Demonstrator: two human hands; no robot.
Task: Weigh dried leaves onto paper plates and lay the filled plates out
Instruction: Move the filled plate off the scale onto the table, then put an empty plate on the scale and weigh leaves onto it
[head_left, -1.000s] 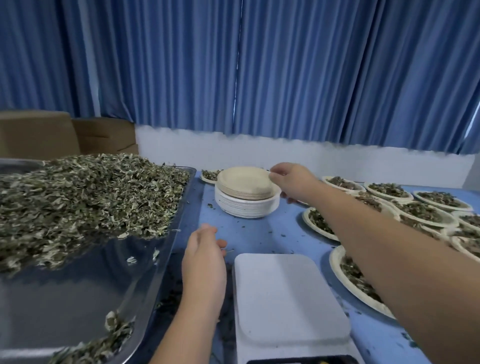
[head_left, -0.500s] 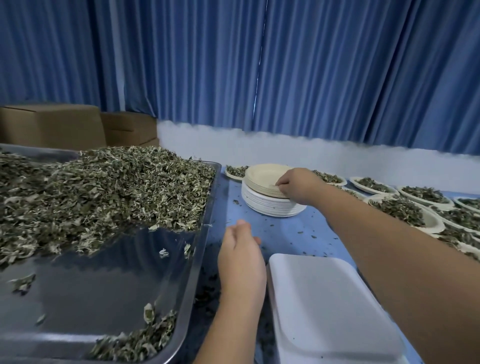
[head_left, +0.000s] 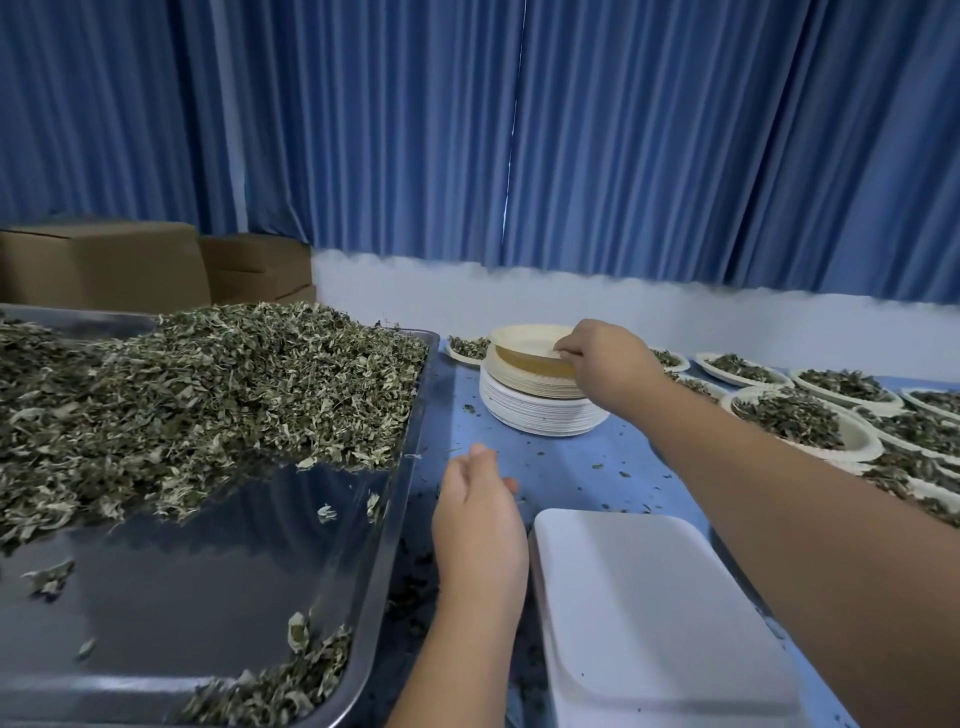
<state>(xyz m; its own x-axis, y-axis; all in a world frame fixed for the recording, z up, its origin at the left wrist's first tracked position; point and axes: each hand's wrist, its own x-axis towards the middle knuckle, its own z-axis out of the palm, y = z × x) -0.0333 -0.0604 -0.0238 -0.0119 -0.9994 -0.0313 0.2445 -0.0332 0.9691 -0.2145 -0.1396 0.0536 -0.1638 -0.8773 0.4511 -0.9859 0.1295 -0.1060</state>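
Top plate (head_left: 524, 340) has tipped off the stack (head_left: 540, 415) at twelve o'clock, right grip (head_left: 605, 358) pinching its rim, left grip (head_left: 480, 525) slack; I'd peel only one.

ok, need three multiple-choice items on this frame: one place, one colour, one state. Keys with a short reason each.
1. Where is the plate stack?
A. on the table, beyond the scale
B. on the scale
C. under the scale

2. What colour is the curtain?
A. green
B. blue
C. white

3. What is the right hand doing?
A. lying flat on the table
B. pinching the top plate by its rim
C. pressing the scale

Key: 1 A, the stack stands on the table past the bare scale. 2 B, blue folds fill the back. 3 B, fingers grip the rim and the plate tilts off the stack.
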